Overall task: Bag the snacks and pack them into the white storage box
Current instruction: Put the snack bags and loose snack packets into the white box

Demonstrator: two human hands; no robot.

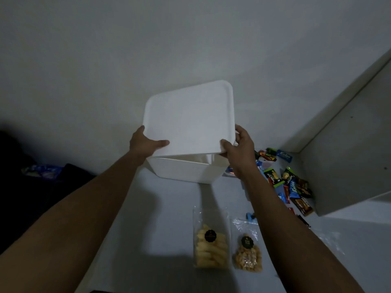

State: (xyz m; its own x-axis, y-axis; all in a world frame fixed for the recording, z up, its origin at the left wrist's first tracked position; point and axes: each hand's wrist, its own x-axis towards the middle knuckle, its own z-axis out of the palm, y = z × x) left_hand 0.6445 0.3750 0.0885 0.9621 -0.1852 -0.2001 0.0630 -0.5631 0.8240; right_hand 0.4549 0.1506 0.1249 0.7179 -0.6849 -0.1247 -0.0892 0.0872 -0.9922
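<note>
Hands: the left hand (146, 142) grips the lid (188, 117) at its left edge and the right hand (239, 146) grips its near right corner, both thumbs on top.
Lid: tilted, with its near edge raised off the rim.
White storage box (182, 169): at the far edge of the surface (169, 218), by the wall. It is matte and round-cornered, and the lid mostly hides its inside.
Snacks: a clear bag of yellow sticks (211, 248) and a bag of nuts (247, 254) lie towards the near edge. Loose wrapped snacks (292, 182) are strewn along the right edge.
Risk: the smooth lid could slip from this edge-only hold, or swing into the wrappers beside the box. The box looks light and might shift.
</note>
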